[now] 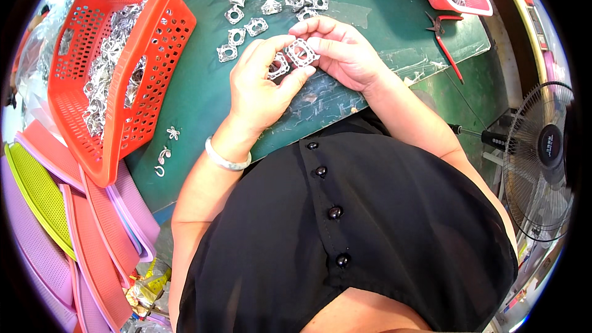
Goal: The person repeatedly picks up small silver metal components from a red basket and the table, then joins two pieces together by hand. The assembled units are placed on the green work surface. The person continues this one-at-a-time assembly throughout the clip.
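Above the table's near edge, my left hand (259,80) and my right hand (348,55) meet around small silvery metal parts. One squarish metal part with a round hole (300,53) is pinched between the fingers of both hands. A second ring-shaped metal part (278,66) sits in the left hand, between thumb and forefinger. On the green table (203,80), beyond my hands, several similar metal parts (237,36) lie in loose groups. A white bangle (227,155) circles my left wrist.
A red perforated basket (179,37) full of silvery metal pieces stands at left, with small loose bits (163,155) nearby. Red-handled pliers (445,43) lie at right below a pink basket (481,4). Stacked plastic baskets (92,234) fill the lower left; a fan (539,154) stands at right.
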Tool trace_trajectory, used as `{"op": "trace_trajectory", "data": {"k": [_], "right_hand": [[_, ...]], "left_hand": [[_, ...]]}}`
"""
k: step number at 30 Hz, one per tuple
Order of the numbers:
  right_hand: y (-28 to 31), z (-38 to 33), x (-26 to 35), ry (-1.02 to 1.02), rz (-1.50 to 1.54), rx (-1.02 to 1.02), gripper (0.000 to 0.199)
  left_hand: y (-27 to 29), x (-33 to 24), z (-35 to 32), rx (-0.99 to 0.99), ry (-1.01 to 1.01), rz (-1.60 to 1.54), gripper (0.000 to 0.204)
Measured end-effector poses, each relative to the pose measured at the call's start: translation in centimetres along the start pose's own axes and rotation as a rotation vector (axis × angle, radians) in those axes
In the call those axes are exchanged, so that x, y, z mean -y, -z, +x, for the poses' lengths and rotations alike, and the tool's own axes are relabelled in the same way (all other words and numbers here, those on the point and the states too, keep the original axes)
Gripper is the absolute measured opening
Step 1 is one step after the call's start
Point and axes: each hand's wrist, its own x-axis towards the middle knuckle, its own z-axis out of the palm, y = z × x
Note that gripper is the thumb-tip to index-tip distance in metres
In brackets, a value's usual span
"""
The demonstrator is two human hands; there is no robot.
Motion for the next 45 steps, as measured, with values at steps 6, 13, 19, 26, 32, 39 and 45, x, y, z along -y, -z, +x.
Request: {"op": "trace_trajectory", "data": {"k": [6, 13, 19, 26, 32, 39, 45], "right_hand": [[0.4, 0.0, -0.1, 0.002, -0.011, 0.053, 0.026], [-0.2, 0.0, 0.0, 0.053, -0.048, -0.045, 0.023], [-0.1, 0.0, -0.1, 0.071, -0.058, -0.049, 0.023], [-0.1, 0.0, -0.1, 0.089, -0.075, -0.066, 0.023], [0.4, 0.0, 0.0, 0.09, -0.064, 0.005, 0.024], [0.4, 0.1, 0.1, 0.096, -0.083, 0.031, 0.024], [0.0, 0.1, 0.3, 0.082, -0.044, -0.005, 0.02]], "left_hand": [[-0.1, 0.3, -0.1, -0.005, 0.012, -0.052, 0.04], [0.1, 0.3, -0.1, 0.011, 0.022, -0.029, 0.04], [0.1, 0.4, -0.1, 0.016, 0.022, -0.055, 0.039], [0.3, 0.8, -0.2, 0.08, 0.124, -0.167, 0.038], [1.5, 0.1, 0.5, 0.153, 0.755, -0.981, 0.029], [2.1, 1.5, 1.0, 0.175, 0.906, -1.47, 0.037], [2.5, 1.2, 1.2, 0.142, 0.921, -1.499, 0.04]]}}
